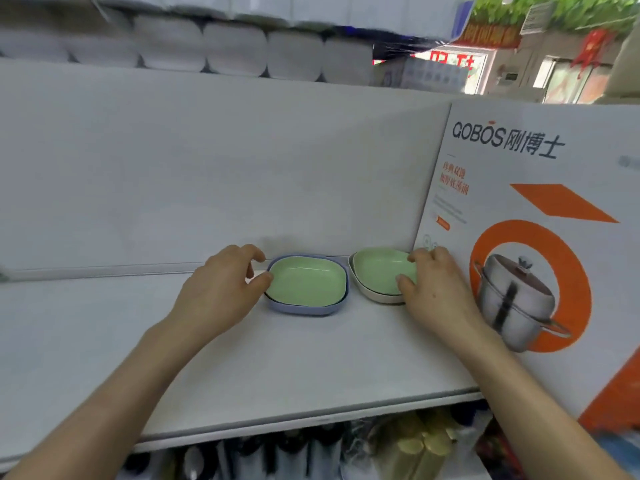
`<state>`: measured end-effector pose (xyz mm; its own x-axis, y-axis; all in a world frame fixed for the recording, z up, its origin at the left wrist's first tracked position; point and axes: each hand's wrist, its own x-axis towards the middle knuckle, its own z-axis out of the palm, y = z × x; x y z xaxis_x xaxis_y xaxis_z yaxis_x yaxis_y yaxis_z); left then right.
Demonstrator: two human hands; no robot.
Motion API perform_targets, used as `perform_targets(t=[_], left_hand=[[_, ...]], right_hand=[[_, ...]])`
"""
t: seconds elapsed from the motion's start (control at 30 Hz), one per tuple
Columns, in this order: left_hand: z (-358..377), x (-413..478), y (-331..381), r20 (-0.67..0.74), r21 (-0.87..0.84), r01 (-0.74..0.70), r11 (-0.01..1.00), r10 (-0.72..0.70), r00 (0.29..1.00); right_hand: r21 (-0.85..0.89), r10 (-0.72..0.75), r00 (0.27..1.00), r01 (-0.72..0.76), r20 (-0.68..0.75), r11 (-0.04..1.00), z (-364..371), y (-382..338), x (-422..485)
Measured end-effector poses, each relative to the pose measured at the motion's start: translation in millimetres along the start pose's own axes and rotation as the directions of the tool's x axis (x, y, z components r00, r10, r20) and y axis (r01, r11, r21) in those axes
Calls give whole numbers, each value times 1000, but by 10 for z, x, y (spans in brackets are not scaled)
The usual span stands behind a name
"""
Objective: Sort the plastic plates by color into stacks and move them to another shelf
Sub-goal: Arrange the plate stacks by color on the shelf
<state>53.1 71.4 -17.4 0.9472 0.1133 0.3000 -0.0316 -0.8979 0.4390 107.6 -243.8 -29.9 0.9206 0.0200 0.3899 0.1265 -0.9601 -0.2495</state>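
On the white shelf (277,358) stood 2 mixed stacks side by side: a left green plate (306,284) nested in a blue plate (301,310), and a right green plate (377,271) on a white plate (367,292), just beside the GOBOS steamer-pot carton (519,202). Our right hand (436,285) pinched the right green plate's rim, thumb near and fingers far; our left hand (221,289) curled at the left stack's rim, though we could not tell if it gripped. We judged it best to lift only each top plate, leaving the lower ones flat.
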Motion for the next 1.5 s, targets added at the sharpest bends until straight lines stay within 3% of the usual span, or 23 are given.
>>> perform_targets(t=[0.4,0.67,0.93,1.2,1.5], left_hand=[[-23,302,-272,99,269,115,956,-147,984],[-12,371,-413,43,255,109,961,-124,991],[-62,427,-438,0,275,87,958,-91,996],[-145,448,-392,-49,458,25,888,-3,999],[-165,443,-374,-119,569,5,822,76,990]], right_hand=[[62,-24,993,17,114,998,88,-311,205],[17,6,991,-9,137,1000,80,-302,297],[-73,-57,995,63,84,995,40,-305,348],[-249,-96,995,94,6,964,-84,-358,364],[-134,-175,977,158,-121,978,-190,-311,364]])
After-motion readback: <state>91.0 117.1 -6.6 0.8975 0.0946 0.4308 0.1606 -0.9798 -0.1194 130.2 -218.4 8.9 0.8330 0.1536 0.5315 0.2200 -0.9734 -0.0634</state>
